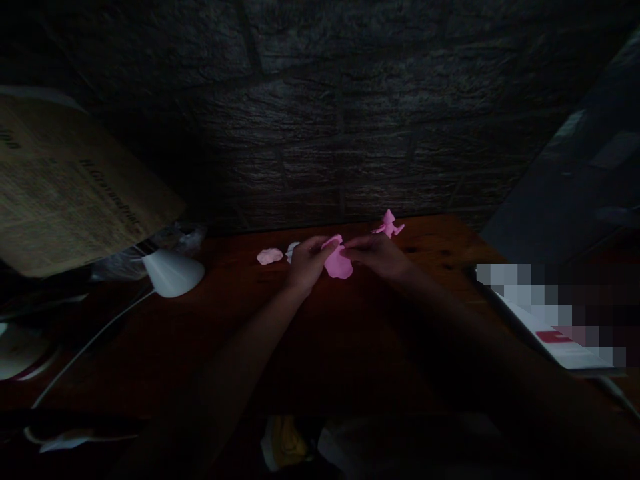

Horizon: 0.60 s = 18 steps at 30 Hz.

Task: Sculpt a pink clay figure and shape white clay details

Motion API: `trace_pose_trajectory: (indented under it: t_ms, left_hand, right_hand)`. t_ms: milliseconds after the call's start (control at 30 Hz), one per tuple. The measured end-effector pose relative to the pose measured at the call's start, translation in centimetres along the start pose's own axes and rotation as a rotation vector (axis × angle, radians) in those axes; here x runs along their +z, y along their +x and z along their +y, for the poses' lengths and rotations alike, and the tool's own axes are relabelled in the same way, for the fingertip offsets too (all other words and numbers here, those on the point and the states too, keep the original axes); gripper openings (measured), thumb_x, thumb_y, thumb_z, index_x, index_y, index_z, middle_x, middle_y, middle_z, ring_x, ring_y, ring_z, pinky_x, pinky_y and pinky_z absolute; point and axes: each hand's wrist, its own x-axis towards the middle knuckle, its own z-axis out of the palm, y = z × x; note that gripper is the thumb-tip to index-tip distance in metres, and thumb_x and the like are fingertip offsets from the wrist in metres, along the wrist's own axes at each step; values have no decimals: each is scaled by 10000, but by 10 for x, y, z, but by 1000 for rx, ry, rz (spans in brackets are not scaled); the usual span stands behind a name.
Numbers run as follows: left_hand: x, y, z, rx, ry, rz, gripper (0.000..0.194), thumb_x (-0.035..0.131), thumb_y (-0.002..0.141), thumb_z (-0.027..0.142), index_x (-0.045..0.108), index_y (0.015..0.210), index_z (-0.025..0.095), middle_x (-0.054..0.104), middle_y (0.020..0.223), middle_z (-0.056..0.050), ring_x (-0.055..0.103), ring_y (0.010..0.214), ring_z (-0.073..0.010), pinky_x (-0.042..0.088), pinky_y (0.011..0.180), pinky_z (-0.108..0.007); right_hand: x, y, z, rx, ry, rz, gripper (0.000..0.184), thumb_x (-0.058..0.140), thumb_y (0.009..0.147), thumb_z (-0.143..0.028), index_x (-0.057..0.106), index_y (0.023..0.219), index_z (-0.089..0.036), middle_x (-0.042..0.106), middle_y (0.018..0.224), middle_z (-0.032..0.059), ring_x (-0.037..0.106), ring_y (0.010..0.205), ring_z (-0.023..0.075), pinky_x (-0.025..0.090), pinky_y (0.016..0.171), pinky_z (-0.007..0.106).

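Between my two hands is a flat, rounded pink piece (339, 265) that looks like modelling clay, with a narrower top. My left hand (309, 262) is closed on it, the thumb pressed against its upper part. From the other side, my right hand (376, 253) pinches at its upper right edge; the fingertips are dim. Just behind my right hand stands a small pink figure (389, 223) with a pointed top. A pale pink lump (270, 256) lies to the left of my left hand. Beside it is a white piece (291, 251), partly hidden by that hand.
A lamp with a white cone-shaped base (176, 272) and a newsprint-patterned shade (80, 187) stands at left, its cord running forward. Dark brick wall (310, 120) backs the wooden table (320, 353). At right lies a partly pixelated device (575, 357).
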Motion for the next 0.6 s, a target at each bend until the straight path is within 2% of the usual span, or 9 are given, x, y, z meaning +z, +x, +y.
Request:
trace_pose_trajectory:
  t_ms: [100, 200, 367, 467, 600]
  left_hand:
    - [-2, 1, -2, 5, 10, -3, 253, 813, 707, 370, 775, 861, 173, 745, 858, -49, 658, 821, -175, 506, 765, -297]
    - [-3, 2, -3, -73, -51, -19, 285, 831, 683, 368, 771, 868, 160, 723, 820, -34, 646, 777, -159, 514, 732, -288]
    - [-4, 4, -2, -223, -184, -67, 285, 850, 655, 319, 767, 863, 143, 722, 814, -38, 653, 758, -151, 556, 724, -301]
    - [-4, 5, 0, -259, -232, -78, 250, 841, 655, 262, 774, 863, 141, 736, 834, -48, 664, 781, -153, 565, 745, -309]
    - [-5, 5, 1, -281, -261, -104, 227, 828, 665, 230, 779, 869, 144, 744, 847, -56, 676, 809, -164, 572, 802, -344]
  right_hand:
    - [2, 0, -3, -43, -13, 62, 126, 763, 765, -263, 798, 871, -203, 797, 911, 45, 714, 839, 199, 553, 846, 366]
    - [4, 1, -4, -94, -26, 98, 128, 766, 771, -258, 782, 882, -195, 797, 949, 64, 727, 875, 216, 563, 875, 388]
    - [4, 1, -2, -84, 23, 137, 309, 813, 755, -327, 755, 1024, -188, 789, 950, 88, 736, 864, 238, 584, 833, 407]
    - [3, 0, -3, -68, 62, 100, 347, 817, 750, -367, 763, 1039, -183, 792, 980, 90, 737, 883, 231, 581, 857, 407]
    - [2, -2, -6, -69, 69, 25, 327, 794, 768, -460, 797, 962, -196, 802, 987, 68, 734, 910, 229, 564, 907, 420]
